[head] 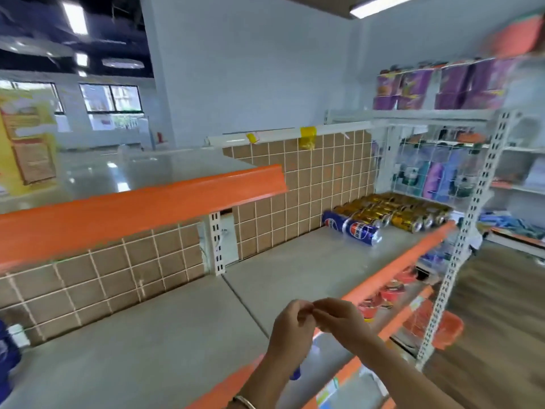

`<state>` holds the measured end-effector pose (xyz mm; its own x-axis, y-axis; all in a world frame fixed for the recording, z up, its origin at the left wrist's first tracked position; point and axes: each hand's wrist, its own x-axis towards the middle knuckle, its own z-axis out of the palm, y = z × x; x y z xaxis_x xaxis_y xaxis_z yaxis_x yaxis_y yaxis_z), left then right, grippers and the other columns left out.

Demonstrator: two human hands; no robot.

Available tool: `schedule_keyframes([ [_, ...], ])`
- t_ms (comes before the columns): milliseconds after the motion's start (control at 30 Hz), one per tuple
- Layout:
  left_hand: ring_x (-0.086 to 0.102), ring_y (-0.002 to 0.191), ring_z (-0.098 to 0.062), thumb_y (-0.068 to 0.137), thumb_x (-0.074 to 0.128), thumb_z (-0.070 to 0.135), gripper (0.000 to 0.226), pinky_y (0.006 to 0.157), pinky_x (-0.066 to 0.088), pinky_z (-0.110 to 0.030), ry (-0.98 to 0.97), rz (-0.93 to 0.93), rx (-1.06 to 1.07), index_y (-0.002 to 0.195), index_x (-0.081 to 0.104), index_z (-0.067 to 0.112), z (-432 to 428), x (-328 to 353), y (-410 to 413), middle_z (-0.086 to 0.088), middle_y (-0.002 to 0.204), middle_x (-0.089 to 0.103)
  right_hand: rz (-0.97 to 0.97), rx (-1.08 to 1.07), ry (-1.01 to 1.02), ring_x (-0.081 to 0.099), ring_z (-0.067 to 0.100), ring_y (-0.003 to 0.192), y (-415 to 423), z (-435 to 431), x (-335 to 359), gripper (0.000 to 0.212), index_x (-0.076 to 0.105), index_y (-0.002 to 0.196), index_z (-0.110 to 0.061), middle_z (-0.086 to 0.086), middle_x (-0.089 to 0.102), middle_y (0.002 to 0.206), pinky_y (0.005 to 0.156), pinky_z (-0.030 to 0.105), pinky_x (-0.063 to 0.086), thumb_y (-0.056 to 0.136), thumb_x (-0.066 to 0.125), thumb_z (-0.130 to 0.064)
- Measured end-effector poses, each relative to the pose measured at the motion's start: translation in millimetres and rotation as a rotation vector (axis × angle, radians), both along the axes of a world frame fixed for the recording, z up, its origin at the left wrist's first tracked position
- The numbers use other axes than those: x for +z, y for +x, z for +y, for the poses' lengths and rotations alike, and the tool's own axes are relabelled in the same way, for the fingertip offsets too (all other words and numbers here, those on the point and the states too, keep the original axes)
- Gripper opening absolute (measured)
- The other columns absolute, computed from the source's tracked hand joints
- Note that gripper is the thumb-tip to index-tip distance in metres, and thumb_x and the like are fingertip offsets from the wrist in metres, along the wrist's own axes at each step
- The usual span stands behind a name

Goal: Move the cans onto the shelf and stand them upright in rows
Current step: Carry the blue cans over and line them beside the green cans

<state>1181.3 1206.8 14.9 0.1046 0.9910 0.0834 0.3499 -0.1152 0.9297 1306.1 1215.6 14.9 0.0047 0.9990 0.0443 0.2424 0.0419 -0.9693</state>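
Head, hands: our left hand [290,323] and right hand [342,320] are hovering together above the shelf [295,261] front, fingers curled, tips touching, gripping nothing visible.
Head, cans: blue cans [352,228] and gold cans [398,212] are lying sideways at the shelf's far right end.
Head, technique: we are judging it best to grip one can mid-body and tip it upright.

Shop: stocked, orange-edged retail shelving [295,261]

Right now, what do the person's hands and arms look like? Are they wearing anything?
Both arms are bare: no sleeves show, and no gloves on the left hand or right hand. A thin, shiny bangle circles the left wrist. I can see no watch or rings.
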Motion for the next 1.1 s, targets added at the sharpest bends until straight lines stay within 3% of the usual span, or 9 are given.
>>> schedule_keyframes([
  [133,0.059,0.075,0.01,0.088,0.05,0.003,0.023,0.067,0.039,0.001,0.041,-0.05,-0.044,0.094,0.06,0.022,16.0,7.3,62.7,0.016,0.081,0.06,-0.01,-0.065,0.034,0.052,0.006,0.055,60.1,12.7,5.2,0.03,0.068,0.074,-0.021,-0.01,0.062,0.056,0.057,0.017,0.043,0.088,0.057,0.003],
  [233,0.058,0.082,0.001,0.088,0.05,0.005,0.023,0.068,0.038,0.0,0.047,-0.062,-0.065,0.09,0.058,0.026,28.5,5.1,100.5,0.017,0.081,0.059,-0.031,-0.105,0.029,0.051,0.011,0.058,96.0,23.8,3.8,0.036,0.065,0.071,-0.028,-0.003,0.061,0.061,0.063,0.024,0.043,0.089,0.058,0.001],
  [367,0.057,0.073,0.011,0.089,0.05,0.005,0.023,0.066,0.037,0.001,0.039,-0.057,-0.086,0.087,0.057,0.027,52.1,0.1,131.1,0.017,0.079,0.059,-0.067,-0.119,0.051,0.054,0.007,0.055,128.5,45.2,-2.8,0.033,0.067,0.074,-0.03,-0.007,0.064,0.06,0.058,0.017,0.044,0.088,0.06,-0.001],
  [500,0.061,0.086,-0.007,0.088,0.048,0.004,0.025,0.069,0.041,-0.003,0.013,-0.081,-0.091,0.088,0.059,0.026,92.1,-1.3,151.6,0.014,0.084,0.062,0.017,-0.112,-0.013,0.058,0.008,0.061,149.9,83.7,-10.8,0.021,0.07,0.084,-0.021,-0.007,0.068,0.063,0.061,0.02,0.046,0.089,0.06,-0.003],
  [633,0.062,0.087,-0.01,0.088,0.049,0.003,0.03,0.069,0.044,-0.005,-0.021,-0.121,-0.102,0.08,0.058,0.031,143.8,1.0,172.1,0.007,0.088,0.066,0.014,-0.114,-0.013,0.059,0.002,0.058,170.8,135.2,-7.0,0.015,0.071,0.089,-0.015,-0.01,0.067,0.062,0.059,0.018,0.046,0.09,0.06,-0.005],
  [733,0.062,0.091,-0.01,0.091,0.05,0.011,0.019,0.07,0.044,-0.007,-0.062,-0.112,-0.109,0.09,0.059,0.028,183.4,2.5,185.2,0.008,0.091,0.064,-0.076,-0.09,-0.004,0.058,0.005,0.065,187.1,169.4,3.3,0.022,0.071,0.08,-0.025,-0.004,0.069,0.071,0.064,0.021,0.045,0.09,0.06,-0.009],
  [867,0.059,0.097,-0.007,0.096,0.049,0.025,0.016,0.076,0.045,-0.012,-0.124,-0.079,-0.143,0.108,0.059,0.024,229.7,4.6,197.2,0.005,0.104,0.064,-0.255,-0.031,-0.004,0.055,0.014,0.074,208.5,214.7,16.1,0.021,0.07,0.094,-0.003,0.022,0.067,0.092,0.071,0.031,0.042,0.091,0.059,-0.02],
  [1033,0.058,0.102,-0.014,0.095,0.05,0.025,0.018,0.087,0.047,-0.024,-0.305,-0.122,-0.082,0.111,0.059,0.02,269.7,0.6,211.2,-0.001,0.108,0.063,-0.49,-0.055,-0.06,0.06,0.016,0.096,224.3,266.5,7.9,0.026,0.066,0.112,-0.016,0.002,0.065,0.104,0.089,0.032,0.05,0.089,0.06,-0.025],
  [1100,0.059,0.099,-0.018,0.094,0.053,0.023,0.009,0.092,0.048,-0.031,-0.402,-0.159,-0.04,0.095,0.061,0.018,284.7,-1.7,216.3,-0.003,0.1,0.064,-0.55,-0.132,-0.064,0.059,0.017,0.102,230.2,283.1,7.4,0.029,0.064,0.115,-0.019,0.003,0.064,0.113,0.085,0.025,0.047,0.087,0.059,-0.021],
])
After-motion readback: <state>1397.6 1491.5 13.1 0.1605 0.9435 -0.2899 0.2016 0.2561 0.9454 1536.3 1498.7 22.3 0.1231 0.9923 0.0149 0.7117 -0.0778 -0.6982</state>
